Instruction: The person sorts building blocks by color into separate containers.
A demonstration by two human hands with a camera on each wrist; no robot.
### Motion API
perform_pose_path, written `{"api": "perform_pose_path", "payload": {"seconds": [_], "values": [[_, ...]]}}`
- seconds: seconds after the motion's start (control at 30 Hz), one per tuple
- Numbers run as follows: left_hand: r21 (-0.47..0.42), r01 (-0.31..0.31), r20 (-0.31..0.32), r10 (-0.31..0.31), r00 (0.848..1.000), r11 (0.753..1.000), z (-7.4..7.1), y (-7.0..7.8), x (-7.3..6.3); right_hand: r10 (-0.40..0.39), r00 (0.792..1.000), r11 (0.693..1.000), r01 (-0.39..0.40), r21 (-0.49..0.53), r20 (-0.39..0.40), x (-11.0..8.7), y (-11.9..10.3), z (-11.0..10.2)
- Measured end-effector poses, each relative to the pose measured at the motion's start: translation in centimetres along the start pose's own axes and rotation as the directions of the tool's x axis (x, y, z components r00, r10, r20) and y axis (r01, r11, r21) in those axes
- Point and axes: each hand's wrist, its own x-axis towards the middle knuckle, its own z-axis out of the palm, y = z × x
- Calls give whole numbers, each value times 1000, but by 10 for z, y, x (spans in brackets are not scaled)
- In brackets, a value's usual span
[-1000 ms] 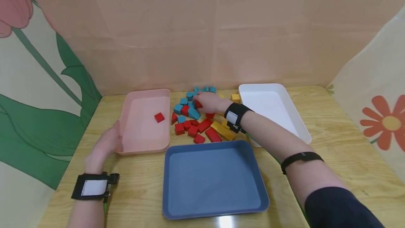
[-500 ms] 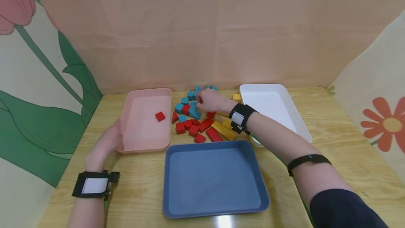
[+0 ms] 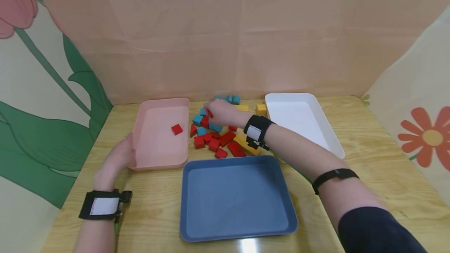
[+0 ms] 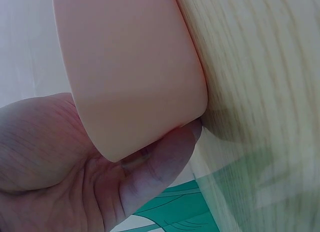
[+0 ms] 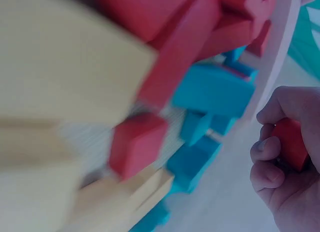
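Observation:
My right hand (image 3: 225, 113) is over the back of the block pile and grips a red block (image 5: 291, 144). In the right wrist view its fingers curl round this block, with red and blue blocks close by. My left hand (image 3: 121, 154) holds the near-left corner of the pink tray (image 3: 154, 147). The left wrist view shows its fingers bent along the outer wall of that tray. One red block (image 3: 177, 129) lies inside the tray. Below my right hand lie several red blocks (image 3: 227, 138), blue blocks (image 3: 197, 120) and a long yellow block (image 3: 247, 145).
A blue-grey tray (image 3: 239, 198) stands in front of the pile, near the table's front. To the right of the pile is a white tray (image 3: 299, 116). A yellow block (image 3: 261, 109) sits beside its left rim. The wooden table (image 3: 151, 214) meets a backdrop behind.
My right hand, with the red block in it, has shifted slightly left over the pile after a small move right. My left hand stays at the pink tray's corner.

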Motion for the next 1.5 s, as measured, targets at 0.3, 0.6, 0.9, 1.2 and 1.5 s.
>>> {"api": "perform_pose_path", "payload": {"seconds": [0.3, 0.6, 0.9, 1.2, 1.5], "values": [[-32, 49, 16, -48, 999, 998, 1, 5, -2, -53, 998, 997, 55, -59, 36, 40, -47, 2], [-18, -73, -25, 73, 997, 997, 8, 15, 8, 25, 993, 997, -15, -81, 116, 62, -52, 5], [-27, -95, 2, 95, 995, 995, 5, 20, 12, 61, 983, 968, -16, -252, 172, 62, -53, 15], [-28, -55, 32, 56, 998, 998, -1, 5, 4, 64, 983, 952, -9, -306, 170, 75, -69, 22], [-41, -35, 54, 38, 998, 999, 0, 3, 3, 65, 988, 983, -39, -181, 139, 60, -59, 7]]}}
